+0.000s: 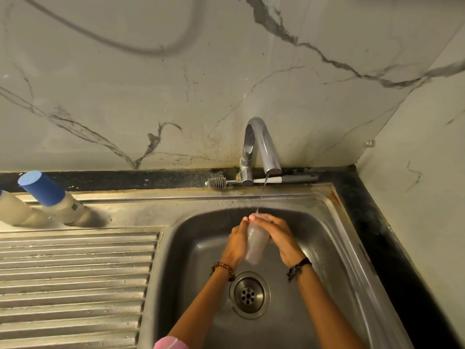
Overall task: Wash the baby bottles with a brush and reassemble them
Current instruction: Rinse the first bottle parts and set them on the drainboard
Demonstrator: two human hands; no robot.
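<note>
Early in the task, by the look of it. One clear bottle body (pixel 255 241) held over the sink (pixel 334 238), between left hand (pixel 236 244) and right hand (pixel 279 238), both wrapped around its sides, fingers meeting near its top. Thin stream from the faucet (pixel 261 144) falling onto the far, upper end of the bottle. Long axis running far to near, tilted steeply; which end is the open mouth cannot be told, since fingers cover the far end.

Brush (pixel 259 181) lying untouched on the ledge behind the sink, bristles pointing left, handle right. Scrubbing apparently yet to happen for this piece.

Far left on the drainboard (pixel 75 273): a capped bottle (pixel 54 197) with blue cap, leaning, plus another bottle (pixel 12 207) partly out of frame. Washing state of those unclear. Reassembly yet to come.
</note>
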